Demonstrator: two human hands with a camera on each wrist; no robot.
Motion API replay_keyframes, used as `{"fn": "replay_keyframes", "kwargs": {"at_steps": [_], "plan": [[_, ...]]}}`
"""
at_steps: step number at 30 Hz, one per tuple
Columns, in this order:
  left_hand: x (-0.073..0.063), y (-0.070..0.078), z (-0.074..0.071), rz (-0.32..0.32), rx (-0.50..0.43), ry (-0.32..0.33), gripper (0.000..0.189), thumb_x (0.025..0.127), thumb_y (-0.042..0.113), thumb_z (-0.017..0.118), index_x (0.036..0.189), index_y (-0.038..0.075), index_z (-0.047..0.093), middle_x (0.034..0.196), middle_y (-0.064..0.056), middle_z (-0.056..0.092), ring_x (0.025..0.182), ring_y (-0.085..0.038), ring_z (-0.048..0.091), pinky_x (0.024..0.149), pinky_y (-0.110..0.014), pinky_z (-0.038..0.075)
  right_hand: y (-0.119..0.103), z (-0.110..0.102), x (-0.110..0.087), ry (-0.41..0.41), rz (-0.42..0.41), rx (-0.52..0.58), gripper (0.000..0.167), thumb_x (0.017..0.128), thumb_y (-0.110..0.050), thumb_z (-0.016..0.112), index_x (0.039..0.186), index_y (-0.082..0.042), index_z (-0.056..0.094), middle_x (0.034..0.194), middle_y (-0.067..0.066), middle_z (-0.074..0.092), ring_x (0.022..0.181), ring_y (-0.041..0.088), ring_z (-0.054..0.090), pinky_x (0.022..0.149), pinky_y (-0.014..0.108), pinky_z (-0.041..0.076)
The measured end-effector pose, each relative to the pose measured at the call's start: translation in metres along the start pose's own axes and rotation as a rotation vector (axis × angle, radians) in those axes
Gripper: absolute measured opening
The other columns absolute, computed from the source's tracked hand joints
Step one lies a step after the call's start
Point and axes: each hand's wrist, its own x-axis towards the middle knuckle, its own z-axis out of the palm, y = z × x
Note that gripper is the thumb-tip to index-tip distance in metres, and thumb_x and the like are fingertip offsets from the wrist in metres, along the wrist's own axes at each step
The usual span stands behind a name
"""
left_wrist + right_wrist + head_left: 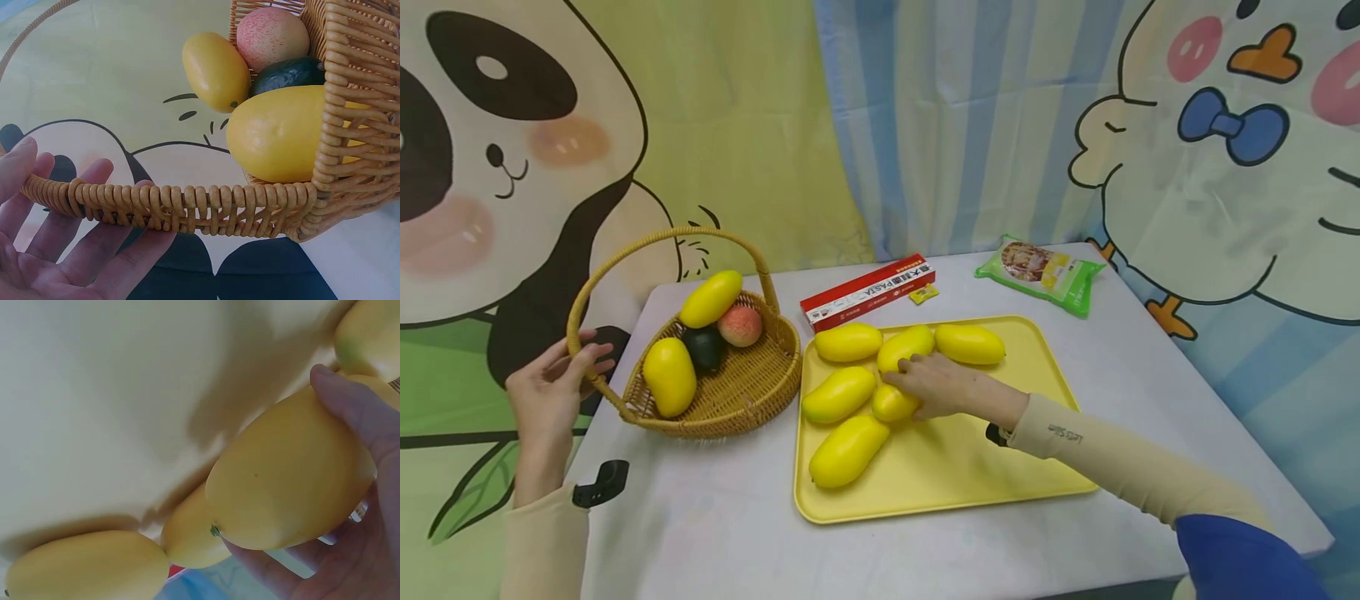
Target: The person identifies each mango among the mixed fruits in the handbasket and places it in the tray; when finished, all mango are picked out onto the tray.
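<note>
My left hand (550,387) holds the wicker basket (730,422) by its arched handle (169,203), fingers behind it and the thumb in front. Two yellow mangoes, one at the front left (670,377) and one at the back (712,299), lie in the basket. With them are a pinkish peach (741,325) and a dark green avocado (703,348). Over the yellow tray (970,467), my right hand (942,385) grips a mango (287,472) between thumb and fingers. Several other mangoes lie close around it on the tray, such as the front one (848,452).
Behind the tray lie a red pasta box (868,292) and a small yellow packet (923,293). A green snack bag (1041,273) is at the back right. Printed curtains (760,125) hang right behind the white table (700,517). The basket stands just left of the tray.
</note>
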Motion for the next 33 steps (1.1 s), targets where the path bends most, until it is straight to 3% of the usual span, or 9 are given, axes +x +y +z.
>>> {"fn": "replay_keyframes", "kwargs": {"at_steps": [15, 21, 28, 33], "plan": [[0.000, -0.002, -0.001, 0.007, 0.017, 0.005, 0.030, 0.084, 0.014, 0.072, 0.114, 0.007, 0.069, 0.084, 0.006, 0.074, 0.071, -0.006, 0.071, 0.065, -0.014, 0.054, 0.003, 0.006, 0.005, 0.041, -0.044, -0.047, 0.070, 0.080, -0.044, 0.077, 0.137, -0.014, 0.049, 0.112, 0.009, 0.057, 0.091, 0.023, 0.055, 0.071, 0.032, 0.049], [0.000, -0.001, -0.001, 0.002, 0.025, 0.016, 0.031, 0.084, 0.015, 0.072, 0.114, 0.007, 0.069, 0.084, 0.006, 0.074, 0.071, -0.005, 0.071, 0.064, -0.013, 0.054, 0.004, 0.002, 0.005, 0.040, -0.063, 0.006, 0.071, 0.078, -0.044, 0.078, 0.137, -0.013, 0.051, 0.113, 0.009, 0.057, 0.092, 0.021, 0.055, 0.073, 0.032, 0.050], [-0.001, -0.003, -0.002, -0.001, 0.037, 0.023, 0.030, 0.084, 0.015, 0.072, 0.113, 0.008, 0.070, 0.083, 0.007, 0.074, 0.070, -0.005, 0.071, 0.063, -0.013, 0.054, 0.002, -0.009, 0.012, -0.013, -0.074, 0.041, 0.068, 0.079, -0.046, 0.076, 0.133, -0.012, 0.054, 0.115, 0.007, 0.059, 0.087, 0.017, 0.057, 0.073, 0.028, 0.051], [0.000, -0.001, 0.000, 0.016, 0.027, 0.018, 0.030, 0.085, 0.013, 0.072, 0.114, 0.006, 0.069, 0.083, 0.006, 0.074, 0.071, -0.006, 0.071, 0.064, -0.013, 0.054, -0.006, -0.034, 0.031, -0.033, -0.075, 0.083, 0.059, 0.084, -0.042, 0.073, 0.133, -0.014, 0.057, 0.121, 0.007, 0.061, 0.095, 0.018, 0.060, 0.081, 0.033, 0.052]]}}
